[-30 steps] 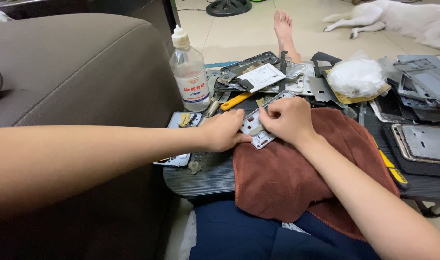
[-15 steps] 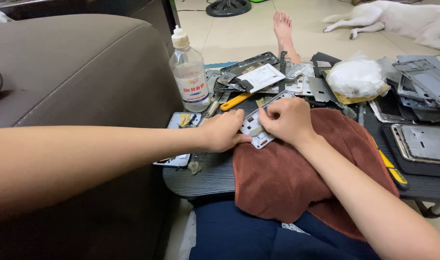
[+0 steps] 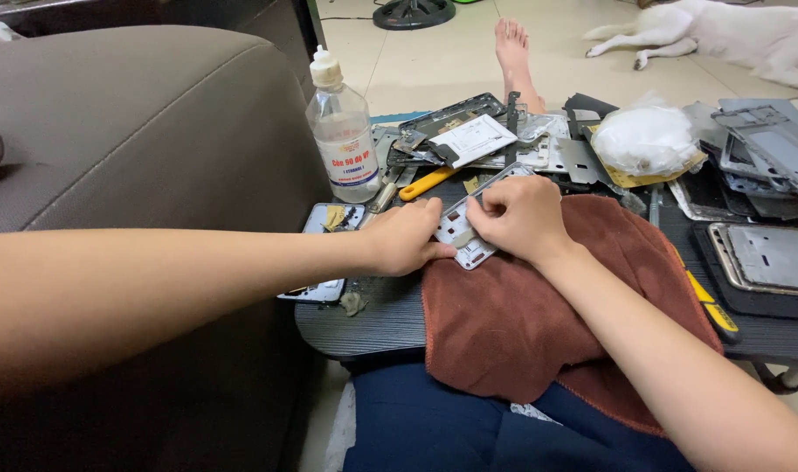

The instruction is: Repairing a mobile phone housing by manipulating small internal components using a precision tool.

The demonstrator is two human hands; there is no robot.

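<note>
Silver phone frame (image 3: 465,229), centre of frame on a brown towel (image 3: 538,323): left hand (image 3: 407,238) pins its edge, right hand (image 3: 521,217) pinches its top. Unchanged from earlier views; work remains in place.

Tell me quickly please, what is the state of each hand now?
Left hand: closed on the edge of the phone frame, pressing it onto the brown towel.
Right hand: fingers pinched on the same frame.
</note>
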